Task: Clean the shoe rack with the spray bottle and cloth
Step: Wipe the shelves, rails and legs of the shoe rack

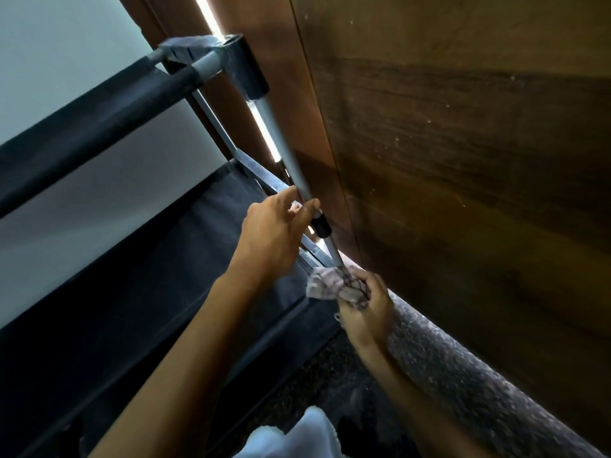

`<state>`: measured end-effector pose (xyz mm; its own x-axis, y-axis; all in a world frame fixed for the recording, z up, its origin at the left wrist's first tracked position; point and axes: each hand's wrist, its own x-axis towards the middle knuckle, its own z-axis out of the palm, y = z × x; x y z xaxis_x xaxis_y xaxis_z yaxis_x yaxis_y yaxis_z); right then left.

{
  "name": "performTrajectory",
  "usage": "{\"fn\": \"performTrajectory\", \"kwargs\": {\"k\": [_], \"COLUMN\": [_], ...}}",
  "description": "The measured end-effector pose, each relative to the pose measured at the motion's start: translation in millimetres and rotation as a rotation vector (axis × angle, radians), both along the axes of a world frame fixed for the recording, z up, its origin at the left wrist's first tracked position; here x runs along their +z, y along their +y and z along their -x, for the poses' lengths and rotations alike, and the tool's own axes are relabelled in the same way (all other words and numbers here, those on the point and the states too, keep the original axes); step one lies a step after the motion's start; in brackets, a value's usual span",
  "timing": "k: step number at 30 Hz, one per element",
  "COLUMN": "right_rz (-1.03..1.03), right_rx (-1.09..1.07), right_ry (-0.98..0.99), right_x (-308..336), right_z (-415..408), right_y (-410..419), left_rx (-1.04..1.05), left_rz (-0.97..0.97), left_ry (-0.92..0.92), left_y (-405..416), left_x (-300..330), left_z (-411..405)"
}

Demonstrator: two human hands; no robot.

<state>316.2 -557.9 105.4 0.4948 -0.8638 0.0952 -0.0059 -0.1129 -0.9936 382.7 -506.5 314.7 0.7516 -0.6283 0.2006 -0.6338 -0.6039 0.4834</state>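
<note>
The shoe rack [99, 120] has dark fabric shelves and silver metal tubes; it fills the left half of the view. Its right upright pole [281, 140] runs down from a black corner joint to a black connector. My left hand [271, 233] grips this pole just above the connector, fingers curled around it. Lower down, my right hand [363, 302] holds a crumpled pale patterned cloth [327, 282] wrapped around the thin lower part of the pole. No spray bottle is in view.
A dark wooden panel [463, 160] stands close against the rack's right side. A white wall [66, 44] lies behind the rack. Speckled dark floor [446, 375] runs along the panel's base. Something white [297, 438] shows at the bottom edge.
</note>
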Motion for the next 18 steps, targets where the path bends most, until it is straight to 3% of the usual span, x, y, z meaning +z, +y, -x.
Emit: {"fn": "performTrajectory", "kwargs": {"k": [3,5,7,11,15,18], "right_rz": [0.174,0.225,0.206,-0.096,-0.151,-0.211], "right_rx": [-0.093,-0.101,-0.074,-0.015,0.112,0.081], "right_ry": [-0.241,-0.273,-0.198,0.056,0.063,0.141], "right_x": [35,35,15,-32,-65,-88], "right_z": [-14,-19,-15,13,58,91], "right_y": [5,4,3,-3,-9,-6], "left_rx": [-0.005,-0.005,0.02,0.054,-0.022,-0.126], "left_rz": [-0.009,-0.004,0.009,0.043,0.034,-0.073], "left_ry": [-0.003,-0.029,-0.052,-0.014,-0.057,-0.344], "left_y": [0,1,0,0,12,35], "left_x": [-2,-5,-8,-5,-18,-39], "left_z": [-1,-2,-2,3,26,42]}}
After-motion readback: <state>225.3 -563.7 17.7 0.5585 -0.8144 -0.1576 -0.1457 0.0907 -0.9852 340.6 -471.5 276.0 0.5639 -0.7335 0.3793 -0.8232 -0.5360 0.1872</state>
